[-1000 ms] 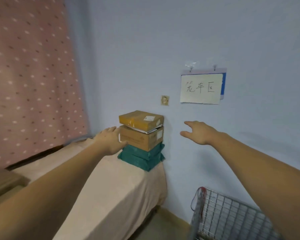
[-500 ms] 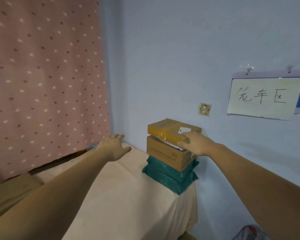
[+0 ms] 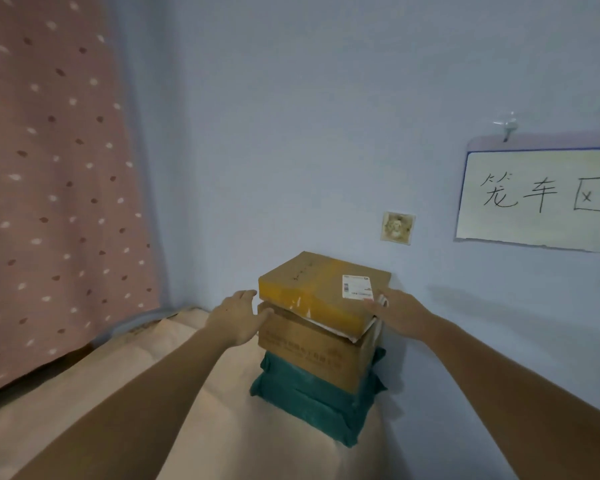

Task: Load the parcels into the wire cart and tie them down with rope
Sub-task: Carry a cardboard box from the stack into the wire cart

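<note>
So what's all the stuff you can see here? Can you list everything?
yellow-taped box: 1, yellow-brown, top of the stack
cardboard box: 1, brown, middle of the stack
green parcels: 2 it seems, teal, bottom of the stack
table: 1, beige cloth, against the wall
curtain: 1, pink with spots, left
sign: 1, white with handwriting, on the wall
wall plate: 1, yellowed, above the stack
left hand: 1, against the stack's left side
right hand: 1, against the stack's right side

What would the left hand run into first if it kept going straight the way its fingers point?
Most likely the stacked boxes: the left hand points at the seam between the yellow-taped top box and the brown cardboard box beneath. It looks at or touching their left side; depth is unclear.
</note>
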{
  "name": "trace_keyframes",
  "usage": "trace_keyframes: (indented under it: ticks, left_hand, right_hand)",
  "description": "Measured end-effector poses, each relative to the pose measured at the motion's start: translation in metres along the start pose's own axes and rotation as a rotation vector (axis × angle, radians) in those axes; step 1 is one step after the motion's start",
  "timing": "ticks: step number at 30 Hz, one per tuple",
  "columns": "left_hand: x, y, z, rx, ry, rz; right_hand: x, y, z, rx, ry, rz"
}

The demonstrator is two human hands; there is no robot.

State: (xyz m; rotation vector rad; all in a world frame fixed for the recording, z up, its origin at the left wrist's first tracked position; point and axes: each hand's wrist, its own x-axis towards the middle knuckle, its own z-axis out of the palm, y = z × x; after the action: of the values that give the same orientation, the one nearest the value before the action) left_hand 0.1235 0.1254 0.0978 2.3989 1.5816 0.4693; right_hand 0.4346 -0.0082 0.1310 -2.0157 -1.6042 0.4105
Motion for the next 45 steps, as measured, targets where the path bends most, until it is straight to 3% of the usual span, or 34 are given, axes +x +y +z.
trace_keyframes:
  ticks: [7,13,17,20,26,34,40,45]
  left_hand:
    - [0.114,-0.003,0.046,-0.517,0.122,-0.216]
    - [0.183,-0.007,0.063,-0.705,0.139,-0.317]
    - [0.21,-0.007,0.079,-0.796,0.128,-0.264]
    - [0.216,-0.009,0.086,-0.969,0.126,-0.325]
    - [0.223,-0.005,0.081,-1.055,0.071,-0.358]
    - [0.187,0.005,0.044,-1.105,0.199,-0.323]
    - [0.146,0.012,0.016,-1.304,-0.018,-0.304]
    - [0.093,0.032,0.015,-1.296,-0.511,-0.085]
  right_hand:
    - [0.099,0.041,0.023,0.377,0.101,0.278]
    - [0.14,0.055,0.041,0.683,0.139,0.445]
    - [0.151,0.065,0.057,0.763,0.185,0.412]
    - [0.154,0.068,0.066,0.794,0.229,0.422]
    - [0.158,0.065,0.065,0.814,0.27,0.445]
    - [0.138,0.034,0.024,0.888,0.289,0.363]
    - [0.073,0.021,-0.024,0.888,0.327,0.337]
    - [-0.018,0.029,-0.052,0.87,0.284,0.404]
